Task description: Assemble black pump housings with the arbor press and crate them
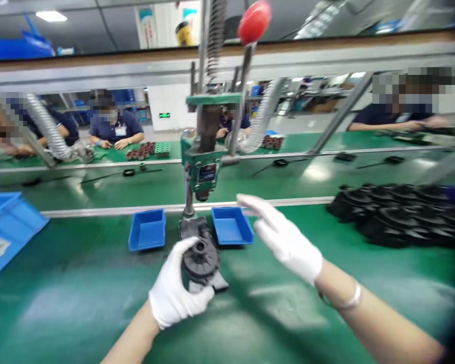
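Observation:
My left hand (174,290), in a white glove, grips a round black plastic part (200,260) that sits on the base of a green hand press (202,162). My right hand (284,237), also gloved, hovers in the air to the right with fingers spread and holds nothing. It is just right of a small blue tray (232,226). The press has a lever with a red knob (255,21) at the top.
A second small blue tray (147,230) stands left of the press. A larger blue bin (5,227) is at the left edge. A pile of black round parts (402,215) lies at the right. Other people sit across the green bench (76,303).

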